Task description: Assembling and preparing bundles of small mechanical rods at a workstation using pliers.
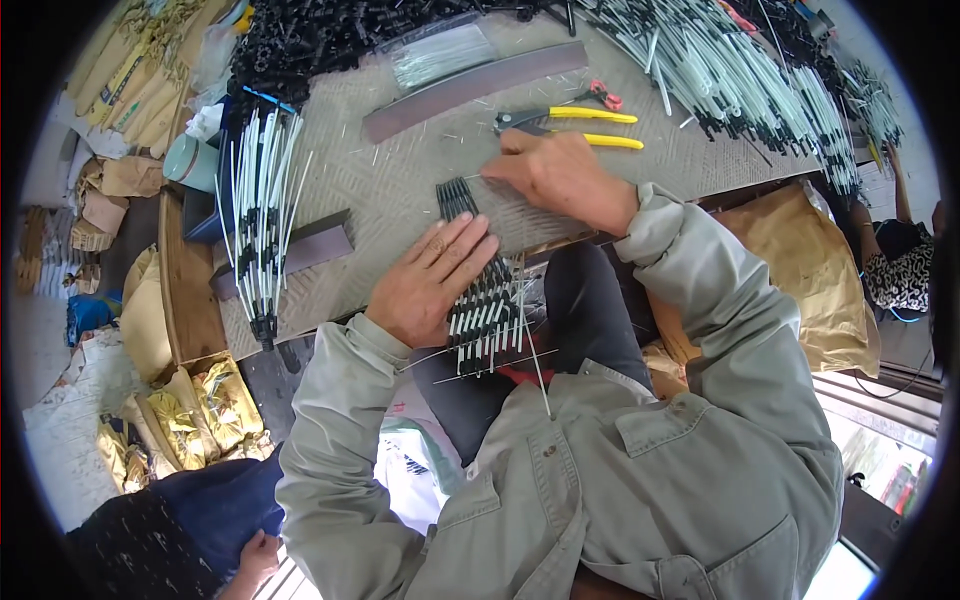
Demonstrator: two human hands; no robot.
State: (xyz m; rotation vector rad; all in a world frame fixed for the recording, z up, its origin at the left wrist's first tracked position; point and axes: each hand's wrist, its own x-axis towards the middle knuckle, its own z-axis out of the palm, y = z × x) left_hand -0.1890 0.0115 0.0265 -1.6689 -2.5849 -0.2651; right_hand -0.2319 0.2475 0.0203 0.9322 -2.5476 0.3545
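A flat row of black-and-white rods (490, 318), set side by side, runs from the table edge toward my lap. Across its upper part my left hand (432, 272) lies flat with the fingers stretched out, pressing on the rods. By the far end of the row, my right hand (565, 180) is closed in a pinch on a thin wire (473, 177) that points toward the black rod ends. Its fingertips are partly hidden. Thin wires also cross the row near my lap, and a long pale rod (534, 350) slants beside it.
Yellow-handled pliers (595, 114) lie just beyond my right hand. A dark metal strip (475, 90) borders a pile of thin pins (443, 57). Bundled white rods (265, 200) stand at left; many more (710, 70) heap at far right. Another person's hand (262, 555) shows lower left.
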